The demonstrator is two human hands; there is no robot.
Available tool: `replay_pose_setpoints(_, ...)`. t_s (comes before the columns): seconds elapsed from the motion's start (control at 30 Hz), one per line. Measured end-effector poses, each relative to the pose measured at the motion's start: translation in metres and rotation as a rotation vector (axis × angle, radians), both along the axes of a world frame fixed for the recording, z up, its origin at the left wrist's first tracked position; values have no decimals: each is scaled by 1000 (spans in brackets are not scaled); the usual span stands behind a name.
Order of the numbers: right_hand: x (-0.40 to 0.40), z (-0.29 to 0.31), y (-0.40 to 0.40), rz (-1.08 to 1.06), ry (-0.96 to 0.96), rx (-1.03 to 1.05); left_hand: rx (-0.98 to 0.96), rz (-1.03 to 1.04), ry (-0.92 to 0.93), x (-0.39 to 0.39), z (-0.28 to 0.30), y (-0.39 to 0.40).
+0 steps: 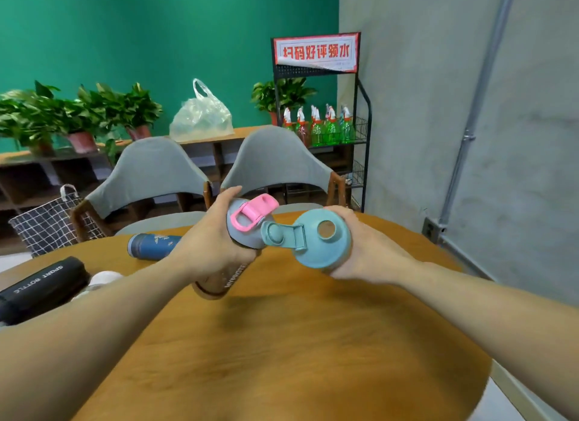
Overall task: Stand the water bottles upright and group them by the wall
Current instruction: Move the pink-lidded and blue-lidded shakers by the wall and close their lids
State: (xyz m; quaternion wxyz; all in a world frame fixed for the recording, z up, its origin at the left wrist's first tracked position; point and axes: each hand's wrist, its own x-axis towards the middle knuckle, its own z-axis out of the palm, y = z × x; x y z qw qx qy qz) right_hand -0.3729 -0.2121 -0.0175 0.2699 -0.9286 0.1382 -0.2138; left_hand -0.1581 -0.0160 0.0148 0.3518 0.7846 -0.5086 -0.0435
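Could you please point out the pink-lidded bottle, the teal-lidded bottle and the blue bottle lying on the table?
pink-lidded bottle [247,223]: head view, on its pink flip cap.
teal-lidded bottle [326,248]: head view, on the round teal lid.
blue bottle [153,246]: head view, on its side wall.

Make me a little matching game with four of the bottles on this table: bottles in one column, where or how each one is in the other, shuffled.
Bottles:
1. pink-lidded bottle
2. teal-lidded bottle
3. blue bottle
4. black bottle

States:
A. lying at the table's left edge, printed SPORT BOTTLE
B. held in the right hand, flip cap open
C. lying on the table just beyond the left wrist
D. held in the left hand, cap shut

Pairs: 1-D, 2-B, 3-C, 4-A
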Motion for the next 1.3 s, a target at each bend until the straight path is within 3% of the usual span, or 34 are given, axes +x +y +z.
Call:
replay_pose_setpoints(0.2,-34,-12,-38,-187,-230,268,-206,-2,185,-30,-1,-63)
replay_pose_setpoints(0.43,-51,-32,-95,-408,-343,433,-324,60,229,-59,-19,-146)
replay_pose_setpoints(0.77,-39,-46,-161,-508,-321,442,-326,79,237,-73,-35,-241)
replay_pose_setpoints(1.3,-24,-73,-194,-714,-308,403,-266,168,168,-93,-62,-292)
